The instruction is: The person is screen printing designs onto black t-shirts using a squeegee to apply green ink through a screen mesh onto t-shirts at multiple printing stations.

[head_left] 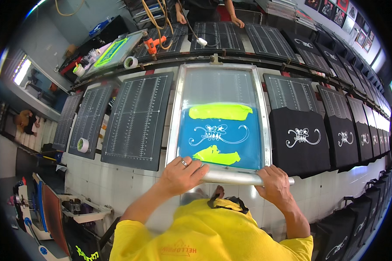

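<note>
A silk-screen frame (173,126) with a silver metal rim lies in front of me over a dark print board. Its mesh is blue in the near part and clear grey in the far part, with a white swirling, winged design (218,134) in the blue. Neon yellow-green patches (220,112) lie above and below the design. Along the near edge runs a round metal bar (231,175). My left hand (183,175), a ring on one finger, is closed over the frame's near left corner and the bar's left end. My right hand (274,185) grips the bar near the right corner.
Bare print boards (137,122) stand at left; black shirts (299,141) with white prints line the right. Across the rail are a orange heat gun (151,44), tape roll (130,62), hanging cables and another person's hands (236,21). Press equipment (52,213) stands lower left.
</note>
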### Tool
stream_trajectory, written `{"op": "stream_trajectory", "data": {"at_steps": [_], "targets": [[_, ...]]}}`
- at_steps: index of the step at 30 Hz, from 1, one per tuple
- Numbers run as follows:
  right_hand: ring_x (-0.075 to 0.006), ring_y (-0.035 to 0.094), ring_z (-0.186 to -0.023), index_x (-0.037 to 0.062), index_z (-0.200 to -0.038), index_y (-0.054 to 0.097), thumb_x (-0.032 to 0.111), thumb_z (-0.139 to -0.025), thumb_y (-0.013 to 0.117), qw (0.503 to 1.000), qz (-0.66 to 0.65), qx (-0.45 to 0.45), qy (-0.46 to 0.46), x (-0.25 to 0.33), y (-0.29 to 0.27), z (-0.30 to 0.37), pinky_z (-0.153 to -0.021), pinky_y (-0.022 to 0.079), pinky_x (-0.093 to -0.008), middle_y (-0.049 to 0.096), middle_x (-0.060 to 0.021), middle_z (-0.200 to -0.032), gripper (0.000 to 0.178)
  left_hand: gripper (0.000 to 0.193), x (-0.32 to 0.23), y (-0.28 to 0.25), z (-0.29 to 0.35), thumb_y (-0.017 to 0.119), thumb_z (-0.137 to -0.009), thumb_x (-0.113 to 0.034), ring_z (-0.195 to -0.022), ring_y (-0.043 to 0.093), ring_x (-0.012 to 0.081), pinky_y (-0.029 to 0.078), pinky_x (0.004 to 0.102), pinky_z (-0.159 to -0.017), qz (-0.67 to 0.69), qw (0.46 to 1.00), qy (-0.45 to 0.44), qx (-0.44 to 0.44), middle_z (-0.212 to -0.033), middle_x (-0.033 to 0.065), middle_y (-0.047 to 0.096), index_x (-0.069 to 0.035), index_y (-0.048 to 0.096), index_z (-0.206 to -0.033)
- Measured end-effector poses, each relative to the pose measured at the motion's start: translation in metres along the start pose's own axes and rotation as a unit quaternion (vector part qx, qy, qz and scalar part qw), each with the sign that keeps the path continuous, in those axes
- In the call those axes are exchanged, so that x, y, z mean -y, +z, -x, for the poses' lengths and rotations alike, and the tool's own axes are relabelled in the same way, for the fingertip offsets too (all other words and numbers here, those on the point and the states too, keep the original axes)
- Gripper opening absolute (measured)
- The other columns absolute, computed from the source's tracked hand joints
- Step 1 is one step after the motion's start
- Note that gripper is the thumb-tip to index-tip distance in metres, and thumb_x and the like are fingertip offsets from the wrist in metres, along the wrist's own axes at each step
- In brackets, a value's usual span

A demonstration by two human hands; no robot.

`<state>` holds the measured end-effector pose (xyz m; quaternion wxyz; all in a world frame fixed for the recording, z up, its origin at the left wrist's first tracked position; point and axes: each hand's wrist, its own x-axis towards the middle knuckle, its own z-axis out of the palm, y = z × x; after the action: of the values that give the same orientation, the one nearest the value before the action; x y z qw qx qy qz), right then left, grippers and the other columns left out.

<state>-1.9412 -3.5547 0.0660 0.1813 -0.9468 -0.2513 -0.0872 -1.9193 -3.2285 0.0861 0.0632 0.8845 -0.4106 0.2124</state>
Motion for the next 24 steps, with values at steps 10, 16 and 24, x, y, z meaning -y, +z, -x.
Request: {"op": "stream_trajectory", "data": {"at_steps": [10, 16, 24], "targets": [[-0.0178, 0.063, -0.089, -0.0054, -0.116, 0.058, 0.013, -0.084, 0.066, 0.718, -0.567, -0.186, 0.359, -0.042, -0.002, 0.013, -0.081, 0.051, -0.0315, 0.065, -0.0103, -0.100, 0.037, 0.048, 0.066, 0.058, 0.072, 0.059, -0.096, -0.020, -0.124, 0.053, 0.0261, 0.041, 0.0375, -0.104, 0.464, 0.760, -0.413, -0.191, -0.132, 0.0173, 0.056, 0.001, 0.045, -0.137], [-0.0252, 0.062, -0.101, -0.0030, -0.129, 0.046, 0.018, -0.085, 0.067, 0.621, -0.569, -0.341, 0.417, -0.054, 0.029, 0.035, -0.088, 0.052, -0.0389, 0.060, -0.0149, -0.114, 0.053, 0.044, 0.074, 0.126, 0.147, 0.056, -0.097, -0.021, -0.114, 0.058, 0.0205, 0.042, 0.0339, -0.100, 0.449, 0.688, -0.556, -0.125, -0.123, 0.0173, 0.062, 0.004, 0.048, -0.133], [-0.0268, 0.060, -0.103, -0.0033, -0.128, 0.047, 0.017, -0.082, 0.067, 0.550, -0.616, -0.354, 0.440, -0.060, 0.056, 0.046, -0.089, 0.050, -0.0401, 0.058, -0.0157, -0.114, 0.054, 0.042, 0.064, 0.166, 0.151, 0.055, -0.097, -0.029, -0.104, 0.063, 0.0248, 0.049, 0.0333, -0.085, 0.358, 0.735, -0.571, -0.077, -0.110, 0.0173, 0.066, 0.004, 0.057, -0.122]]}}
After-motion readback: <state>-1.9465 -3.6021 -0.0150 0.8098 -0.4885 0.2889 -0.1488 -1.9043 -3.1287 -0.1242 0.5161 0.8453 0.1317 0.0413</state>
